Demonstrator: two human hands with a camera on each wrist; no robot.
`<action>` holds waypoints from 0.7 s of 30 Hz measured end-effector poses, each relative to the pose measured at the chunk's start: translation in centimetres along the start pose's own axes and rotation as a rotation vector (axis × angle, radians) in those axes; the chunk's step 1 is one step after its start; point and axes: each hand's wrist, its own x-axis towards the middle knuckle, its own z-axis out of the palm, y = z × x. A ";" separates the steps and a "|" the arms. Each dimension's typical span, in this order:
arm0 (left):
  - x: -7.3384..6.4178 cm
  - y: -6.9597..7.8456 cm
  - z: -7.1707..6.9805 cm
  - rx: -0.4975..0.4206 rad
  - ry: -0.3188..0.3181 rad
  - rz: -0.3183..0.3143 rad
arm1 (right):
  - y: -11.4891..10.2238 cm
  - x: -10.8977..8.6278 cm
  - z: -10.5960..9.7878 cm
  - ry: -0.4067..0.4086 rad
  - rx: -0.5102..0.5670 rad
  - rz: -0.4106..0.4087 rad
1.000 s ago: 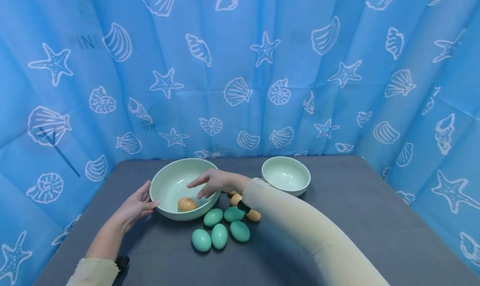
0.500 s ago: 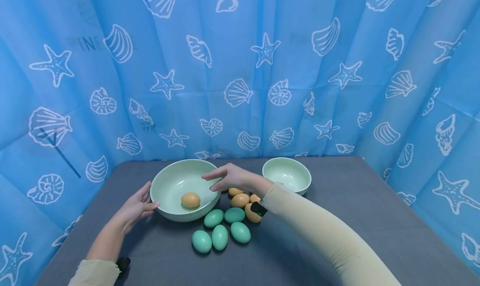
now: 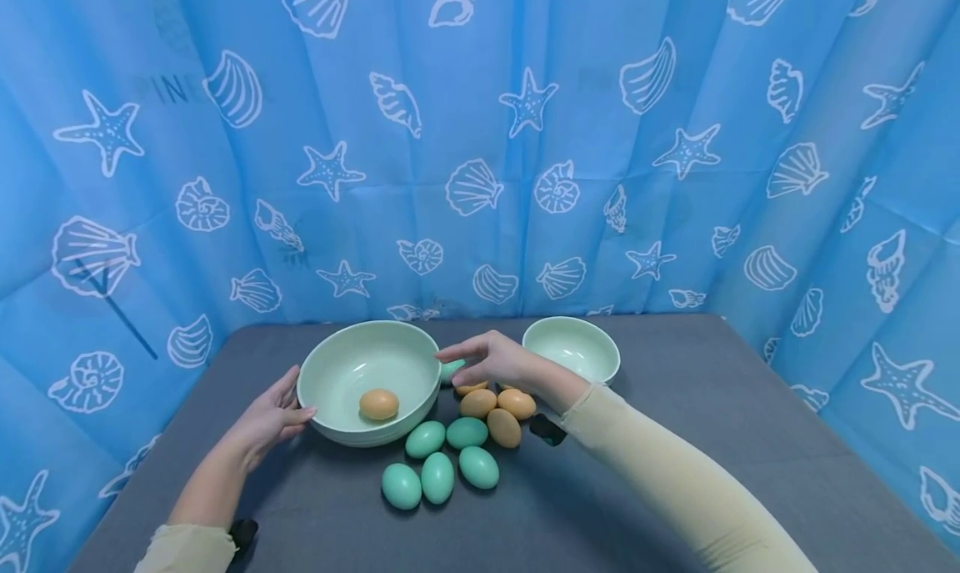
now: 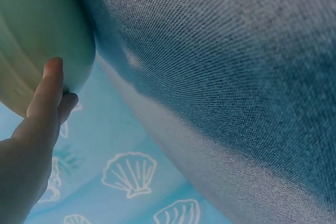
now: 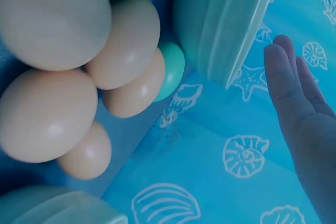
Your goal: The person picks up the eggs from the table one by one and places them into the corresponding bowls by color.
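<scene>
A large pale green bowl stands on the left of the table, with one tan egg lying inside. My left hand holds the bowl's left side, thumb by the rim; in the left wrist view the thumb lies along the outer wall. My right hand is beyond the bowl's right rim with nothing in it, fingers extended above several tan eggs. A green egg shows partly behind that hand. In front of the bowl lie several more green eggs.
A smaller pale green bowl stands at the back right, partly behind the right wrist. The grey cloth-covered table ends at a blue shell-patterned curtain.
My right hand has moved right, from over the large bowl to above the tan eggs, uncovering more of them. The egg in the bowl has rolled slightly. My left hand stays on the bowl.
</scene>
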 end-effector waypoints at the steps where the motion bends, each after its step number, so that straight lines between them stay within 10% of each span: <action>1: 0.0 0.0 0.0 -0.003 -0.001 0.000 | 0.1 -0.3 -0.1 0.003 -0.002 -0.006; 21: -0.2 0.0 0.2 0.009 0.010 -0.009 | 4.1 -5.4 -0.8 0.102 -0.070 -0.049</action>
